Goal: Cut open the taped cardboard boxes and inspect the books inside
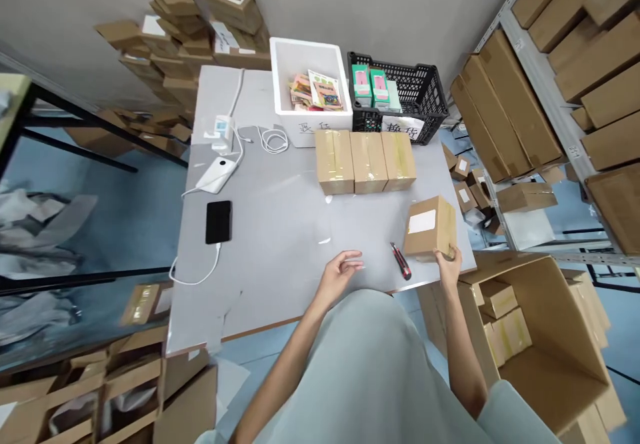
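Observation:
My right hand [449, 263] grips the near edge of a small cardboard box [430, 226] with a white label, resting near the right corner of the grey table [280, 231]. My left hand [341, 272] hovers over the table's front edge, fingers loosely curled and apart, holding nothing. A red and black utility knife [401, 261] lies between my hands, just left of the box. Three taped cardboard boxes [365, 161] stand in a row farther back.
A white foam bin [309, 87] of packets and a black crate [397, 96] sit at the table's back. A black phone [219, 221], white charger [218, 173] and cables lie at left. A large open carton [540, 337] with small boxes stands at right, below shelves.

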### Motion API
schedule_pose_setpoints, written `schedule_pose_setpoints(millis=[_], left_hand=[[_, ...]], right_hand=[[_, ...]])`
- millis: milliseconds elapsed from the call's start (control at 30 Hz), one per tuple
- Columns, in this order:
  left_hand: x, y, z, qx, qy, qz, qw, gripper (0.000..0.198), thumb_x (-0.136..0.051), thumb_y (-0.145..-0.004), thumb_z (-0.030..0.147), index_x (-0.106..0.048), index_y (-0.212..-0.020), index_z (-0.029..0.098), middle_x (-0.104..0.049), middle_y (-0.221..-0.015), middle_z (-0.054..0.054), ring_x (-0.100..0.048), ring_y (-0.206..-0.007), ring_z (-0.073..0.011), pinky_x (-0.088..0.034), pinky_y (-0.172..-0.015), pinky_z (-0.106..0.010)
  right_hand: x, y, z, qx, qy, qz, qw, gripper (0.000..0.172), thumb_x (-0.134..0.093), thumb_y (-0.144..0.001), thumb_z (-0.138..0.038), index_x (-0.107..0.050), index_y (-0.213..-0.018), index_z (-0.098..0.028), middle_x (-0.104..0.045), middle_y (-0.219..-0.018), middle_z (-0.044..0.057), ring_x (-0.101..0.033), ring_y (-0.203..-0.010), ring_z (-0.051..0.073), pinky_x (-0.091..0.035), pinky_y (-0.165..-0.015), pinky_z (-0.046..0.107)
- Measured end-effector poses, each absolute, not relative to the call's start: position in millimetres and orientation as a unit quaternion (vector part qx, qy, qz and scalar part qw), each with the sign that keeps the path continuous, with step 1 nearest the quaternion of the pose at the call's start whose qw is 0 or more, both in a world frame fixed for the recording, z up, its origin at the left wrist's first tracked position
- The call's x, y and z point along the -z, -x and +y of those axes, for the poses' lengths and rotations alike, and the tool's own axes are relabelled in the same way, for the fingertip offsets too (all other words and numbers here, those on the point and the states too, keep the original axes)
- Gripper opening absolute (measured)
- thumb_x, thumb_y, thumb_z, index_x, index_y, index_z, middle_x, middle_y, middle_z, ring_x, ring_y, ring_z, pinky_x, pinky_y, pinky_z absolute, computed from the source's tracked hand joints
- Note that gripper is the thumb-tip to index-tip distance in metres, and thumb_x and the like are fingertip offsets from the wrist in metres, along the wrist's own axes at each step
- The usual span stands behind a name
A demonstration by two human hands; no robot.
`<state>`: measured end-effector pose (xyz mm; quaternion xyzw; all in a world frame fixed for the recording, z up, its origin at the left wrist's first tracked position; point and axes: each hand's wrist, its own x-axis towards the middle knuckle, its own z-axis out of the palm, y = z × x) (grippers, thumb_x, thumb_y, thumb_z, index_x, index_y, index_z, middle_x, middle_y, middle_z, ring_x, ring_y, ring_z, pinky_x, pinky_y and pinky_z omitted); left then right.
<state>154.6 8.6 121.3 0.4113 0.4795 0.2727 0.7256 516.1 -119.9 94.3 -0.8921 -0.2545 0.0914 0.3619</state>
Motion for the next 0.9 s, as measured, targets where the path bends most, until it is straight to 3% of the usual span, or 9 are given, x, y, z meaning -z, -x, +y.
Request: schedule_pose_setpoints(millis=[100,200,267,400,533,700,800,900], left_hand=[[-109,-102,18,-0.283,-0.417,0.486,0.714,0.044,-0.083,-0.078,0.042,-0.08,-0.117,0.022,-0.086,-0.123,-0.011,-0.086,-0.111,-0.0302,-0.069,-0.103,-0.046],[-93,-51,30,-0.298,-0.413,0.509,0.694,0.049,-0.089,-0.074,0.046,-0.08,-0.116,0.023,-0.086,-0.12,-0.011,-0.086,-0.108,-0.0307,-0.069,-0.1,-0.046],[-84,-23,38,-0.314,-0.401,0.534,0.675,0.052,-0.091,-0.071,0.045,-0.079,-0.116,0.022,-0.086,-0.123,-0.012,-0.086,-0.105,-0.0306,-0.069,-0.099,-0.047],[-68,18,50,-0.357,-0.384,0.587,0.617,0.047,-0.084,-0.072,0.037,-0.078,-0.116,0.02,-0.083,-0.132,-0.015,-0.085,-0.105,-0.0294,-0.068,-0.104,-0.05],[-53,44,47,-0.355,-0.391,0.646,0.551,0.035,-0.077,-0.08,0.03,-0.077,-0.113,0.02,-0.083,-0.132,-0.016,-0.081,-0.12,-0.0306,-0.063,-0.116,-0.052],[-40,46,11,-0.278,-0.395,0.65,0.586,0.03,-0.077,-0.088,0.034,-0.078,-0.114,0.019,-0.086,-0.118,-0.014,-0.081,-0.121,-0.0324,-0.063,-0.117,-0.053],[-40,31,-14,-0.272,-0.399,0.653,0.584,0.034,-0.077,-0.088,0.032,-0.078,-0.119,0.02,-0.084,-0.131,-0.015,-0.081,-0.119,-0.0315,-0.065,-0.112,-0.051],[-43,15,-31,-0.275,-0.392,0.67,0.567,0.039,-0.075,-0.088,0.03,-0.077,-0.127,0.02,-0.081,-0.14,-0.014,-0.082,-0.117,-0.0293,-0.067,-0.108,-0.049]], right_hand=[[-115,-450,-138,-0.139,0.873,-0.265,0.384,0.075,-0.084,-0.076,-0.057,-0.068,-0.139,-0.019,-0.062,-0.149,0.02,-0.062,-0.143,0.04,-0.061,-0.115,0.058],[-125,-391,-136,-0.227,0.828,-0.337,0.386,0.077,-0.087,-0.075,-0.052,-0.066,-0.144,-0.025,-0.047,-0.168,0.019,-0.059,-0.149,0.037,-0.069,-0.103,0.051],[-127,-361,-128,-0.27,0.795,-0.427,0.335,0.081,-0.091,-0.074,-0.048,-0.065,-0.148,-0.025,-0.036,-0.177,0.02,-0.054,-0.157,0.04,-0.067,-0.109,0.054],[-129,-319,-102,-0.307,0.679,-0.648,0.154,0.091,-0.1,-0.069,-0.035,-0.066,-0.153,-0.022,-0.026,-0.185,0.023,-0.032,-0.173,0.049,-0.045,-0.134,0.065],[-127,-299,-78,-0.354,0.549,-0.755,0.044,0.097,-0.102,-0.07,-0.029,-0.064,-0.159,-0.021,-0.021,-0.188,0.025,-0.025,-0.175,0.051,-0.045,-0.135,0.064],[-113,-316,-63,-0.354,0.507,-0.786,0.016,0.096,-0.103,-0.073,-0.024,-0.064,-0.161,-0.022,-0.017,-0.192,0.022,-0.021,-0.177,0.051,-0.038,-0.139,0.068],[-101,-339,-67,-0.362,0.523,-0.772,0.013,0.096,-0.098,-0.079,-0.02,-0.059,-0.167,-0.028,-0.015,-0.195,0.017,-0.021,-0.179,0.047,-0.04,-0.139,0.067],[-88,-358,-81,-0.377,0.567,-0.731,0.038,0.103,-0.092,-0.087,-0.024,-0.043,-0.179,-0.029,-0.013,-0.195,0.017,-0.029,-0.178,0.045,-0.046,-0.136,0.064]])
